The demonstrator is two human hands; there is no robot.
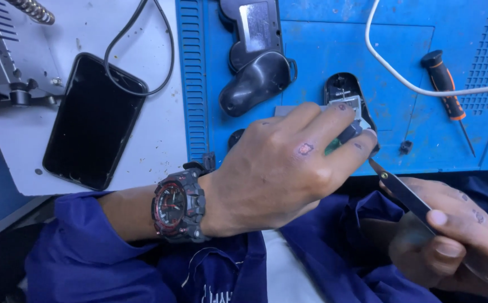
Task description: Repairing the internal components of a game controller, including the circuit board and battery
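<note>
My left hand [280,168], with a black and red watch [178,206] on its wrist, grips a small circuit board [349,106] with grey parts over a black plastic shell half [346,88] on the blue mat [311,45]. My right hand [452,238] holds metal tweezers [400,189] at the lower right. The tweezers' tip points up toward the board, just under my left fingertips. The board is mostly hidden by my fingers.
A black phone [94,120] lies face up on a white plate at the left, a black cable [143,50] beside it. Two more black shell pieces [255,62] lie on the mat. A white cable [401,78] and an orange-and-black screwdriver [449,92] lie at the right.
</note>
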